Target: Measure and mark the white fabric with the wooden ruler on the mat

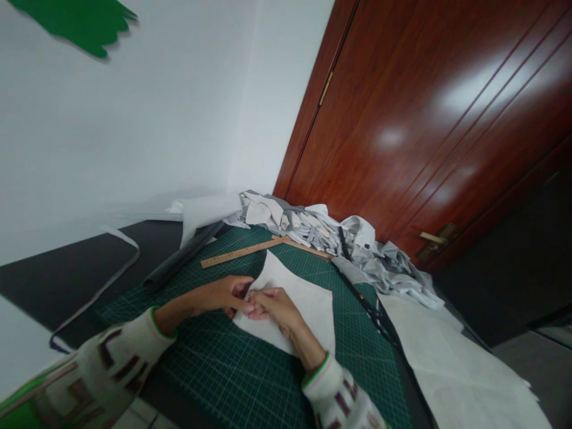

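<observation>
A white piece of fabric (308, 298) lies on the green cutting mat (214, 363), one corner pointing away from me. My left hand (232, 295) is at its left edge, thumb and fingers closed on the cloth. Right beside it, fingertips touching, my right hand (277, 307) pinches the same edge from above. The fingers hide the gripped spot, so anything small between them cannot be made out. Just beyond the fabric rests a wooden ruler (241, 253). To the right lies a long dark tool that looks like scissors (378, 316).
Grey and white fabric scraps (313, 226) are heaped along the back. A second wooden ruler (308, 247) touches the pile. At left are a black roll (183, 259), white material (210, 214) and a thin strap (111, 277). White sheets (438, 345) cover the right side. A brown door (379, 149) stands behind.
</observation>
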Action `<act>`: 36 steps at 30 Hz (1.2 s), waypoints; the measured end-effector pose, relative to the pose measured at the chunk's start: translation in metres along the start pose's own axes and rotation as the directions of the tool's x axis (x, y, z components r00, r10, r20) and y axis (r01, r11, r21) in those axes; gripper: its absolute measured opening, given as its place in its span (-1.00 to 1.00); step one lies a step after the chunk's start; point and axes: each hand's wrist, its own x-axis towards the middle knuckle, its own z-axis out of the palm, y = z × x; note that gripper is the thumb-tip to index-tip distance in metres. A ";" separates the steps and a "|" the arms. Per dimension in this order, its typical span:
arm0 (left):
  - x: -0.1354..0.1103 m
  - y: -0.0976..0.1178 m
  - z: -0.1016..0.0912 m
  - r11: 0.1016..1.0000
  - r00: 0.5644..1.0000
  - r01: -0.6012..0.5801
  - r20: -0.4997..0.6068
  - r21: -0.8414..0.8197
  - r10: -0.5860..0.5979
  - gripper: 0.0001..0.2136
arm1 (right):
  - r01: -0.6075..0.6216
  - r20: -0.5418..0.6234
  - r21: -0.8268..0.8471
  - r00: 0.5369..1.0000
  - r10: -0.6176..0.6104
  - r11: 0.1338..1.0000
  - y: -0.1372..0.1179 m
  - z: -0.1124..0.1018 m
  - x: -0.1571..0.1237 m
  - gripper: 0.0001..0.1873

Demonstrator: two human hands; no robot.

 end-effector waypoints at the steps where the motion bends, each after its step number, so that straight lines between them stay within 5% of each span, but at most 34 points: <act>1: 0.000 0.000 0.000 1.000 1.000 -0.002 -0.006 0.005 0.002 -0.60 | 0.003 0.000 -0.001 1.000 -0.003 1.000 0.000 0.000 0.000 -0.55; 25: -0.002 0.002 0.002 1.000 0.999 0.012 -0.054 0.020 -0.011 -0.62 | 0.042 0.028 -0.042 0.999 -0.041 0.998 0.004 -0.002 0.003 -0.44; 36: -0.001 0.000 0.000 0.999 0.999 -0.001 -0.033 0.038 0.003 -0.62 | 0.043 0.038 -0.065 0.998 -0.040 0.997 0.003 -0.003 0.003 -0.54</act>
